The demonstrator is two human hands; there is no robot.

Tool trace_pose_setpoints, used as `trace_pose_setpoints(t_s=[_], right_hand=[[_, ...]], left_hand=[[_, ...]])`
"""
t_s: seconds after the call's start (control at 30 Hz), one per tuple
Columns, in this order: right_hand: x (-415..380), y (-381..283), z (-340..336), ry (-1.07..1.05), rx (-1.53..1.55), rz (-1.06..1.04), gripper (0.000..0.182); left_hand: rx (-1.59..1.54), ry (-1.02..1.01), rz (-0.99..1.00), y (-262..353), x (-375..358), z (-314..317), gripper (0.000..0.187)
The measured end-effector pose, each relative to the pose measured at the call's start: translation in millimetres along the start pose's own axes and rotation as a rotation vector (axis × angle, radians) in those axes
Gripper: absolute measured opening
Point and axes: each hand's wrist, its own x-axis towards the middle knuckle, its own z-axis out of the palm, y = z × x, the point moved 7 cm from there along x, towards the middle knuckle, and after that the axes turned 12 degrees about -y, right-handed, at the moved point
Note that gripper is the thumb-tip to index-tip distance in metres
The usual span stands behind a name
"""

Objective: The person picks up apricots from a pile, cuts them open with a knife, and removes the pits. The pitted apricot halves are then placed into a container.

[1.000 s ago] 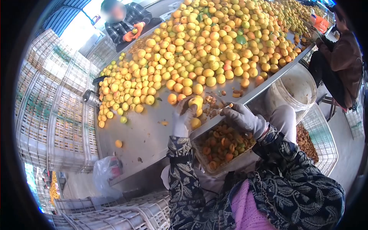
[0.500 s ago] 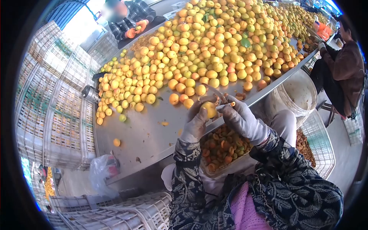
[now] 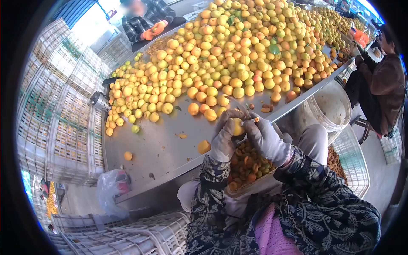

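Observation:
My gloved left hand [image 3: 223, 140] is closed around a yellow apricot [image 3: 238, 127], over the near edge of the metal table. My gloved right hand [image 3: 267, 142] grips a small curved knife [image 3: 250, 120] and meets the fruit from the right, its fingertips close to the left ones. Both gloves are pale and stained. An orange apricot piece [image 3: 204, 147] shows at the table edge left of my left hand. Below my hands, a crate of cut apricots [image 3: 247, 170] sits at my lap, partly hidden by my wrists.
A large heap of apricots [image 3: 229, 59] covers much of the steel table [image 3: 148, 140]. Stacked crates [image 3: 63, 114] stand left, a plastic bag [image 3: 111, 191] by the corner. A white bucket [image 3: 329, 106] stands right. One person [image 3: 146, 21] works across the table, another [image 3: 382, 80] sits right.
Both hands have shifted slightly down and closer together around the apricot. An orange piece now shows beside my left hand. The person across has brought their gloved hands together.

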Motion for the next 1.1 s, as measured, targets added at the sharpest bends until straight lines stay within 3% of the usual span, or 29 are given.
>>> trace_pose_setpoints(t_s=[0.2,0.27,0.33,0.37,0.43,0.47,0.5,0.53,0.57,0.6,0.63,0.7,0.93,1.03,1.1], right_hand=[[11.3,8.0,-4.8,-0.011,-0.300,-0.046,0.032],[21.9,18.8,-9.0,-0.015,-0.625,0.153,0.036],[31.8,14.2,-13.5,-0.017,-0.779,0.203,0.034],[34.9,12.8,-14.5,-0.027,-0.932,0.257,0.032],[30.4,16.6,-19.4,0.035,-0.871,0.269,0.032],[23.2,21.7,-13.7,0.094,-0.680,0.154,0.032],[11.6,23.6,-10.0,0.163,-0.486,0.054,0.032],[7.7,24.6,-0.5,0.088,-0.406,0.100,0.035],[3.3,15.6,7.0,0.082,-0.447,0.094,0.036],[1.8,21.0,12.1,0.077,-0.444,0.130,0.037],[0.9,26.7,15.4,0.072,-0.440,0.168,0.039],[2.4,26.9,16.7,0.078,-0.421,0.160,0.038],[3.2,42.0,10.3,0.081,-0.450,0.210,0.031],[0.9,42.9,9.8,0.094,-0.456,0.248,0.029],[2.1,44.9,9.5,0.100,-0.465,0.240,0.028]], left_hand=[[0.265,0.100,0.058,-1.4,2.7,-13.1,0.029],[0.329,0.151,0.081,-6.2,1.9,-17.7,0.027],[0.387,0.397,-0.060,-17.2,-4.3,-35.7,0.024],[0.389,0.396,-0.057,-19.4,-3.8,-38.6,0.024],[-0.377,0.247,0.194,-22.8,2.0,-38.1,0.031],[-0.705,0.101,0.297,-18.7,6.1,-33.3,0.047],[-0.703,0.103,0.301,-16.3,4.8,-29.7,0.047],[-0.710,0.129,0.226,-19.8,3.8,-24.7,0.053],[-0.718,0.155,0.151,-26.0,4.1,-20.8,0.060],[-0.736,-0.001,0.254,-20.4,11.9,-13.7,0.063],[-0.736,-0.001,0.253,-25.4,12.0,-10.9,0.063],[-0.654,0.226,0.175,-36.7,6.7,-15.0,0.065],[-0.521,0.184,0.047,-48.5,3.3,-7.3,0.071],[-0.630,0.201,0.039,-55.5,2.9,-5.3,0.070],[-0.533,0.240,0.075,-49.4,3.8,-7.5,0.062]])
